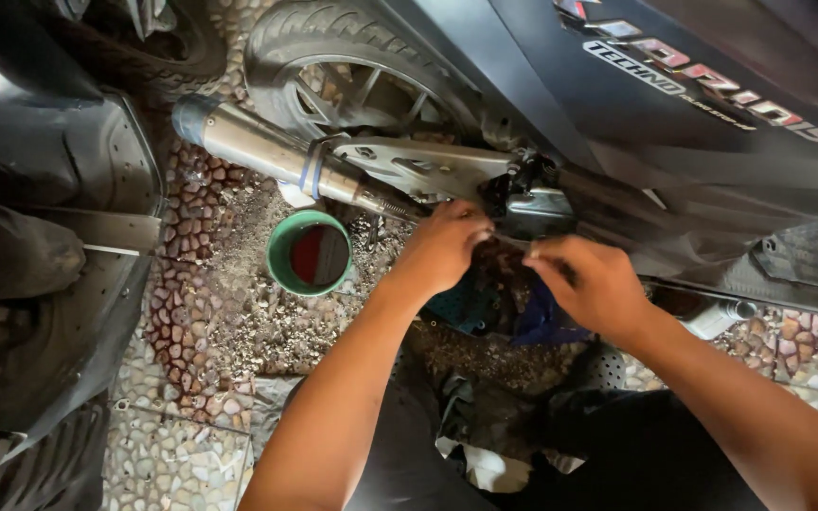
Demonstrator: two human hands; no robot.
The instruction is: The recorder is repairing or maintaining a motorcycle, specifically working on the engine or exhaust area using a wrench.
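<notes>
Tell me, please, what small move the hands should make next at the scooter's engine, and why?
Probably bring the right hand in beside the left hand, which already touches the engine casing under the silver exhaust pipe; the right one is a little short of it, fingers pinched. The green container sits clear to the left.

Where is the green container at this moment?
In the head view, the green container stands on the pebbled ground, left of the left hand and just below the metal exhaust pipe, near the rear wheel.

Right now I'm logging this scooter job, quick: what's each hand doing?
Left hand: fingers curled against the dark metal engine part; grip cannot be told.
Right hand: fingertips pinched, held thing too small to tell.
</notes>
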